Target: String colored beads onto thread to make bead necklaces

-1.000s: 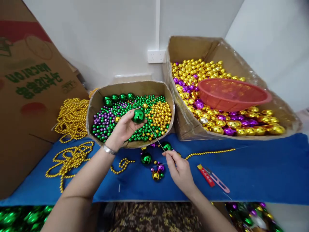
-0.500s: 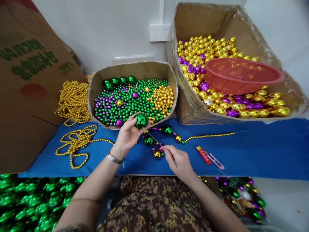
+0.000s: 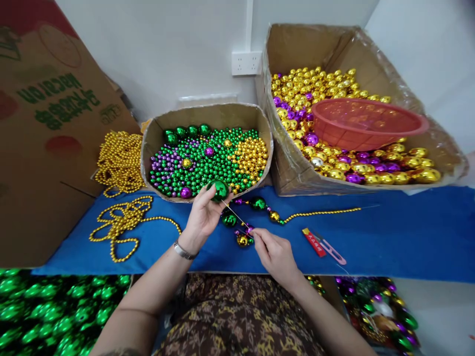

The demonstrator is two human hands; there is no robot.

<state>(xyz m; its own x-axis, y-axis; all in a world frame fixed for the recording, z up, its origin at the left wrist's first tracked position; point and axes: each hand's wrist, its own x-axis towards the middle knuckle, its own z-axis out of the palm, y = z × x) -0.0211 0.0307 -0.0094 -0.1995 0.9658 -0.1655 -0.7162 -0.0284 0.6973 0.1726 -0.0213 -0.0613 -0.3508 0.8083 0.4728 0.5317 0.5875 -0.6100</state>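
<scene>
My left hand (image 3: 205, 211) is closed round a large shiny green bead (image 3: 218, 190), held over the front rim of the middle bead box. A thin needle (image 3: 234, 212) runs from the bead down to my right hand (image 3: 273, 252), which pinches its lower end between thumb and fingers. Beneath and beyond the needle lies a strand of mixed green, purple and gold beads (image 3: 259, 202) on the blue cloth. That strand carries on to the right as a chain of small gold beads (image 3: 319, 212). Part of it is hidden behind my hands.
The cut-down cardboard box (image 3: 207, 111) holds small beads. A larger carton (image 3: 293, 168) has gold and purple beads and a red basket (image 3: 367, 123). Gold bead chains (image 3: 124, 220) lie left. Pink thread snips (image 3: 333, 251) and a red packet (image 3: 314, 242) lie right. Green beads (image 3: 63, 311) fill the lower left.
The whole view has shifted slightly, so everything sits a little lower in the picture. Both hands keep the same hold on the bead and needle.
</scene>
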